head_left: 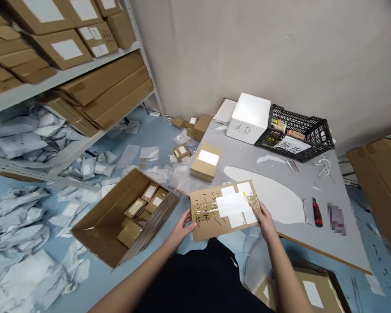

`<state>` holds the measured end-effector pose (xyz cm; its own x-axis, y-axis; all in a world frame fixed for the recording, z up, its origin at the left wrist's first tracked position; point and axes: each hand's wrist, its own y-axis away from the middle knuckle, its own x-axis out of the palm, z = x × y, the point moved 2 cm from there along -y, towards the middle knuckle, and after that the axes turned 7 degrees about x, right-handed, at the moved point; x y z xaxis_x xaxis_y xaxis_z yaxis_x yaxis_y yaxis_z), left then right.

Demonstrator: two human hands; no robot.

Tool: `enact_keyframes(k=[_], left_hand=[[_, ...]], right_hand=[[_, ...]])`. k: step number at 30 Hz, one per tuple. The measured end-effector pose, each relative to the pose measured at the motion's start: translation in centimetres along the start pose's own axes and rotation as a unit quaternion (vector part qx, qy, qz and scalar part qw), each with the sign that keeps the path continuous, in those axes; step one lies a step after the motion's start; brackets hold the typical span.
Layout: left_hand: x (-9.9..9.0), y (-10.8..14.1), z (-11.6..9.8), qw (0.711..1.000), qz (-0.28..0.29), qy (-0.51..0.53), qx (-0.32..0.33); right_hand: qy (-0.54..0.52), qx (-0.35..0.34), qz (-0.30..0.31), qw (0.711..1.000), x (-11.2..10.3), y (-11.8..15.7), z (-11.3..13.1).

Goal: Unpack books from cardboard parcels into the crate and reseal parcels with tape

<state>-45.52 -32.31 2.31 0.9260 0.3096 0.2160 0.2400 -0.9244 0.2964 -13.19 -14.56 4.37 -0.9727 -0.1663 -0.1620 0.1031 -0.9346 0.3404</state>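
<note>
A flat brown cardboard box is held up in front of my body, its top face toward me. White labels, clear yellowish tape and black handwriting cover that face. My left hand grips its left edge, thumb on top and fingers underneath. On the right end, my right hand clasps the edge in the same way. Just beyond it, a smaller cardboard box with a white label rests on the table's left edge. The underside of the held box is hidden.
On the grey table are a white foam box, a black plastic crate and a red utility knife. An open carton with small boxes stands left. Shelves hold boxes; plastic bags litter the floor.
</note>
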Motion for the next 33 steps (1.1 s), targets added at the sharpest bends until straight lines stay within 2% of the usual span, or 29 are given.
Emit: enact_keyframes(k=[4, 7, 10, 13, 18, 21, 23, 28, 30, 33], left_hand=[[8.6, -5.2, 0.6, 0.998, -0.007, 0.055, -0.015], [13.5, -8.7, 0.8, 0.996, -0.001, 0.093, -0.007], [17.0, -11.8, 1.5, 0.992, 0.002, 0.122, 0.016], [19.2, -14.3, 2.6, 0.991, -0.01, 0.132, 0.03], [20.2, -17.6, 4.5, 0.993, -0.029, 0.116, -0.015], [20.1, -18.6, 5.2, 0.993, -0.033, 0.102, -0.046], [20.0, -18.8, 5.4, 0.993, -0.03, 0.097, -0.057], [18.8, -18.2, 4.8, 0.993, -0.028, 0.086, -0.074], [17.9, -17.4, 4.1, 0.993, -0.022, 0.081, -0.087], [15.5, -15.3, 2.9, 0.992, -0.013, 0.081, -0.094]], right_hand=[[0.043, -0.021, 0.04, 0.998, -6.2, -9.5, 3.7], [0.06, -0.034, 0.075, 0.995, -8.7, -17.0, 6.3], [0.062, -0.044, 0.123, 0.99, -9.0, -24.1, 8.2], [0.061, -0.036, 0.163, 0.984, -7.1, -30.0, 9.5], [0.072, -0.026, 0.213, 0.974, -1.6, -36.6, 10.2], [0.079, -0.031, 0.2, 0.976, 0.9, -39.0, 10.1], [0.089, -0.04, 0.186, 0.978, 1.8, -40.0, 10.0], [0.134, -0.068, 0.131, 0.98, 2.0, -40.1, 10.4], [0.165, -0.114, 0.068, 0.977, 1.5, -39.2, 10.9], [0.207, -0.235, -0.062, 0.948, 1.1, -36.3, 12.0]])
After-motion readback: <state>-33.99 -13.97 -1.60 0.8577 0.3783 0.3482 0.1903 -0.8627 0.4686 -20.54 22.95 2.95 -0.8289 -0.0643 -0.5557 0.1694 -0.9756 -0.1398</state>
